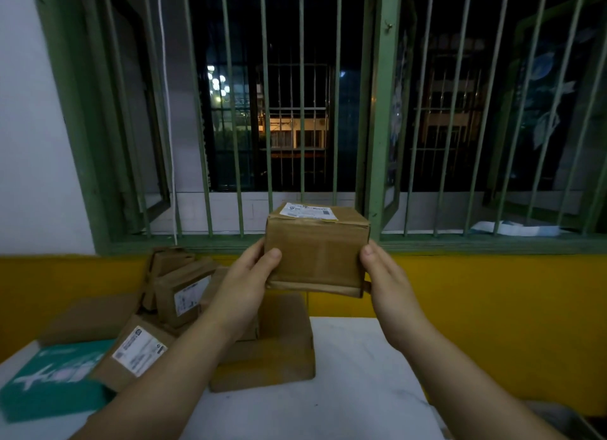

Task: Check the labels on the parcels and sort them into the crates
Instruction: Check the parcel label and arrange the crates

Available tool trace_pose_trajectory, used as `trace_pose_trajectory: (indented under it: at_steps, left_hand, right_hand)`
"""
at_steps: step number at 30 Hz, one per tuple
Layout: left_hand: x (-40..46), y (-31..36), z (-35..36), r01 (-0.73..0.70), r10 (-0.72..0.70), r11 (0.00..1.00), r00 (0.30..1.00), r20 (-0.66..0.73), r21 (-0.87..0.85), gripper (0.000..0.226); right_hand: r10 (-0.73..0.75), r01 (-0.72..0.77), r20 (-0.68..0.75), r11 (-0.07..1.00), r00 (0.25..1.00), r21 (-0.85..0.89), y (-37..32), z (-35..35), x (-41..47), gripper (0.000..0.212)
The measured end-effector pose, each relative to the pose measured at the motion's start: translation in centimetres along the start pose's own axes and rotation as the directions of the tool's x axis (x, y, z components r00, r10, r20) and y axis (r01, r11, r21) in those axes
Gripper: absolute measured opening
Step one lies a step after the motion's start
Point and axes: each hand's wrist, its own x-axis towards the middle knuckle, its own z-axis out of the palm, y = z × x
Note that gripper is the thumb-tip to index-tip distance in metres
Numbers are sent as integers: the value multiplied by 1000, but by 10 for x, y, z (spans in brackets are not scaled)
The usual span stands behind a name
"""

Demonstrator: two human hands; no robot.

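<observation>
Green-painted barred window (pixel 295 111) fills the far wall, dark outside; yellow lower wall band (pixel 492 285) beneath it. White marble-look tabletop (pixel 345 374) sits near, below the hands.

Pile of brown cardboard parcels (pixel 184 295) on the table's left side, several with white labels showing, plus a flat brown cardboard box (pixel 279 351) and a teal printed carton (pixel 56 383) at the left edge. No crates identifiable; a grey edge at bottom right is too cut off to call.

Small brown taped cardboard parcel (pixel 317 252) is held up in the air over the table, clear of the pile, roughly level. White shipping label (pixel 308 211) is on its top face, tilted away from the camera, print unreadable.

Left hand (pixel 249 275) grasps the parcel's left side, thumb on the front face. Right hand (pixel 381 269) clasps the right side, thumb on the front edge, fingers behind and hidden.

Handling guess: light, stiff box, tape slightly slick. Side grip at mid-height is sound; tip the top toward the face to read the label.
</observation>
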Motion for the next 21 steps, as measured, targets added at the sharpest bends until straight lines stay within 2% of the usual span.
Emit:
trace_pose_trajectory:
  at_steps: [7, 11, 13, 16, 19, 21]
  left_hand:
    - [-3, 3, 2, 10, -9, 999, 1000, -27, 40, 29]
    - [-3, 6, 2, 59, -56, 998, 995, -84, 32, 34]
    - [-3, 7, 3, 73, -68, 996, 994, -91, 49, 38]
    - [-7, 13, 7, 51, -41, 996, 989, -144, 70, 29]
    - [-8, 16, 7, 59, -49, 995, 991, -128, 79, 40]
    - [-6, 13, 6, 65, -57, 996, 989, -138, 58, 33]
  right_hand:
    - [-7, 7, -8, 999, 1000, -34, -1, 2, 0, 45]
    - [10, -11, -12, 999, 1000, -33, -5, 4, -2, 30]
    - [20, -21, -39, 1000, 999, -19, -7, 4, -1, 33]
    - [26, -28, -82, 999, 996, -21, -7, 5, 1, 41]
    - [28, -29, -97, 999, 995, -15, -3, 4, 4, 40]
    - [33, -35, -94, 999, 995, -15, 0, 4, 5, 40]
